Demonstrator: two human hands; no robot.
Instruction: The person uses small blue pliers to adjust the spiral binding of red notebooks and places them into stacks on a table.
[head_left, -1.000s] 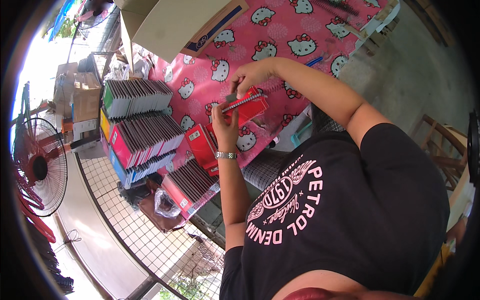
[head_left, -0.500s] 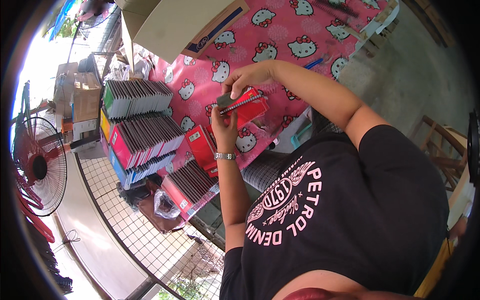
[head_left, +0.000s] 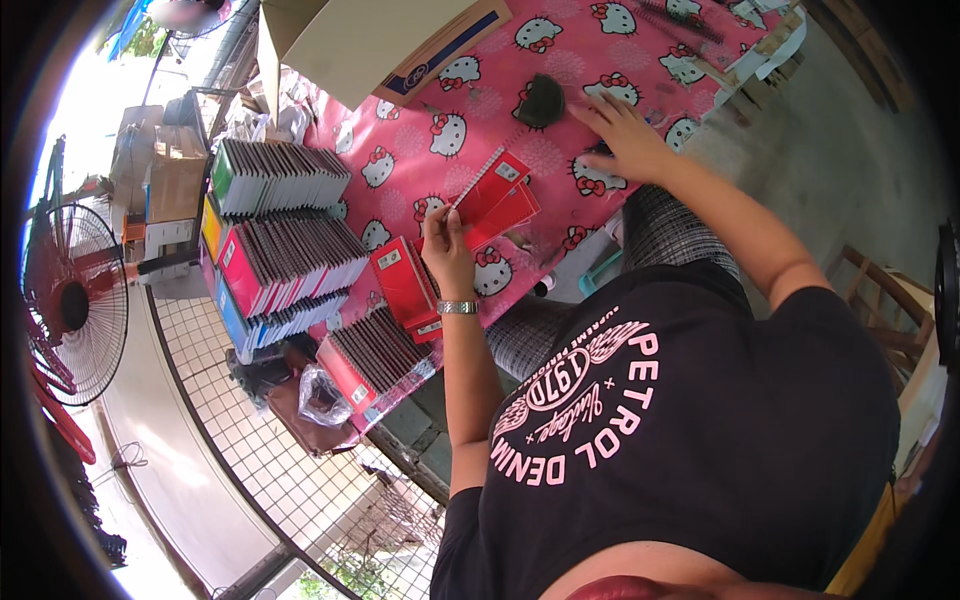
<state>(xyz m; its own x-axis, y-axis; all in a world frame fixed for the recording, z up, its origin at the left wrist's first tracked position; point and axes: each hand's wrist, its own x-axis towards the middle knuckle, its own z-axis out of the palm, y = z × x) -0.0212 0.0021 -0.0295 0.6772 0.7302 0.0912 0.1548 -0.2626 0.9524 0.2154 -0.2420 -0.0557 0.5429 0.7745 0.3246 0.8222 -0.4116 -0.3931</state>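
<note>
Mid-desk (head_left: 552, 172), on pink cartoon-cat cloth, lies a red spiral notebook (head_left: 502, 178), tilted with its pale coil edge facing ten o'clock. Left grip (head_left: 447, 248) pinches it by the seven o'clock end of that coil edge, thumb and fingers closed. Right grip (head_left: 625, 138) is off at two o'clock: empty, fingers spread, slightly blurred; can't tell if the palm touches the cloth. Just beside those fingers, a dark green dome-shaped piece (head_left: 540, 102) sits at one o'clock of the notebook, held by nobody; exact kind unclear.

Another red booklet (head_left: 512, 212) lies partly under the notebook, towards five o'clock. More red notebooks (head_left: 402, 283) near the left wrist, between seven and eight o'clock. Tall notebook stacks (head_left: 292, 262) at eight to nine o'clock, a shorter notebook row (head_left: 378, 352) at seven, cardboard box (head_left: 392, 52) at eleven.

Handling, judged by look: notebook light and thin, covers bendy, probably stiffest along the coil. Glossy cover likely slides on its neighbour, so pin both if they must stay aligned. Best hold: coil end or a full cover edge, thumb on top; a loose corner would flop. Coil wire could bend if squeezed hard. Green piece looks light, easiest by its sides.
</note>
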